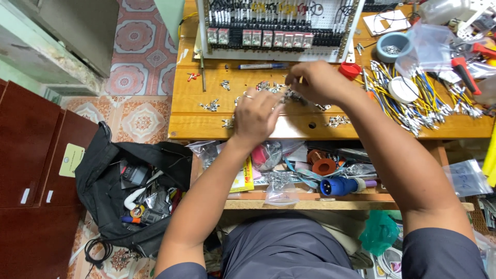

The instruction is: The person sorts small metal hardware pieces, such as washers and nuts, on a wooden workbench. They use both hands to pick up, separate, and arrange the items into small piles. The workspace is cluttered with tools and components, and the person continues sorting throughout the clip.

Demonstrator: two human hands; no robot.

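Note:
My left hand (256, 114) rests knuckles-up on the wooden table (196, 124), a ring on one finger, fingers curled over small metal parts. My right hand (315, 81) hovers just beyond it, fingertips pinched at the scattered pile of small metal terminals (268, 87). What each hand holds is too small to see. More loose terminals (209, 106) lie to the left and others (338, 122) to the right. Behind the hands stands a white panel with rows of relays and wiring (279, 28).
A blue marker (261, 66) lies by the panel. A bundle of yellow and blue wires (418, 101), a tape roll (403, 89), a bowl (392, 46) and red-handled tools (465, 72) crowd the right. An open drawer (310, 170) holds clutter. A black tool bag (134, 191) sits on the floor.

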